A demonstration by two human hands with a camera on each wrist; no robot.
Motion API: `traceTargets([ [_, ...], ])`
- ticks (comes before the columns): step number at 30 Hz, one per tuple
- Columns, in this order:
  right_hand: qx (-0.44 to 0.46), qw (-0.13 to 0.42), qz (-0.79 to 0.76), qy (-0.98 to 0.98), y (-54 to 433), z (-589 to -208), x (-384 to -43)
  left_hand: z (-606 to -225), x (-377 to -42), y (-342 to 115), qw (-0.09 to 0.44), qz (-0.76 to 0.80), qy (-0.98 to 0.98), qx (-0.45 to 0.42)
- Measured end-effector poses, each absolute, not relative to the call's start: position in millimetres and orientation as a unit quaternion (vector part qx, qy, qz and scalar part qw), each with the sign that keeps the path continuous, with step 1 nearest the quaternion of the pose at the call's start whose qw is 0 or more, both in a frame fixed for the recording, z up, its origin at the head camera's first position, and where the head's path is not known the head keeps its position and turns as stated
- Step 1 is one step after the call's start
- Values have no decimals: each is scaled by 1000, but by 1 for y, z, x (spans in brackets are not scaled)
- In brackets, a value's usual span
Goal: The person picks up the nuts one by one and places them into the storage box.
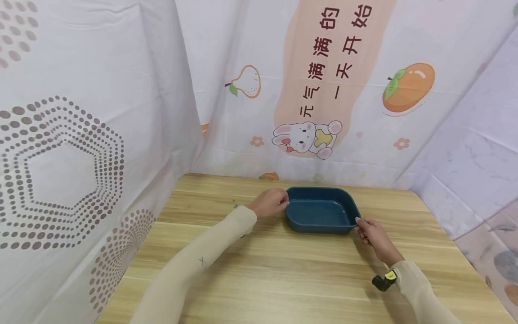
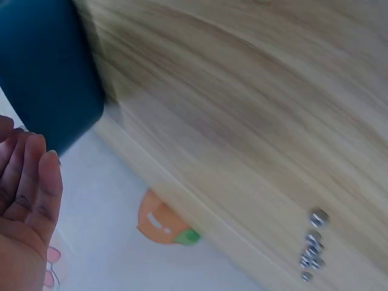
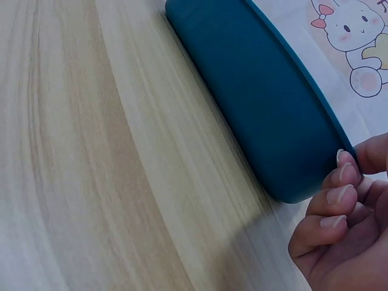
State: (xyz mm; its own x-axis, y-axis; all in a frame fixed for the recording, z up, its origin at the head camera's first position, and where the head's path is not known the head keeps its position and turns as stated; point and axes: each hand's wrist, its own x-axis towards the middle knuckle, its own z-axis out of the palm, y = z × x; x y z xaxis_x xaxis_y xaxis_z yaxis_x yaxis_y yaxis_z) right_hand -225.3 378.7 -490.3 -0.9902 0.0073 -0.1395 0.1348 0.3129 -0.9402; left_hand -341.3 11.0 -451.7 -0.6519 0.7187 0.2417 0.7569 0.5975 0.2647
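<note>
A dark teal rectangular basin [image 1: 321, 228] with rounded corners sits near the back of the wooden table, its opening facing up. At its left end my left hand [image 1: 269, 202] grips the rim with bent fingers. My right hand [image 1: 374, 236] pinches the rim at the front right corner, thumb on top and fingers below. The right wrist view shows the basin's outer wall [image 3: 260, 103] and these fingertips [image 3: 347, 176] at its edge. In the left wrist view, the left fingers [image 2: 27, 176] curve toward the basin, with the thumb mostly cut off.
Several small shiny metal nuts [image 2: 313, 248] lie on the table near its back edge, left of the basin. Printed curtains [image 1: 243, 135] hang behind the table [image 1: 275, 279] and along both sides. A black wrist device [image 1: 384, 281] hangs at the right sleeve.
</note>
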Motion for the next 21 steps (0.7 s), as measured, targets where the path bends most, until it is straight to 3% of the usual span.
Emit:
traceTargets([
  [12,43,48,-584,809,380,-488,-225,-456,-355,-37,84,-161,-905,-384],
  [21,46,50,-588,806,378,-492,-225,-467,-348,-75,74,-167,-916,-357],
])
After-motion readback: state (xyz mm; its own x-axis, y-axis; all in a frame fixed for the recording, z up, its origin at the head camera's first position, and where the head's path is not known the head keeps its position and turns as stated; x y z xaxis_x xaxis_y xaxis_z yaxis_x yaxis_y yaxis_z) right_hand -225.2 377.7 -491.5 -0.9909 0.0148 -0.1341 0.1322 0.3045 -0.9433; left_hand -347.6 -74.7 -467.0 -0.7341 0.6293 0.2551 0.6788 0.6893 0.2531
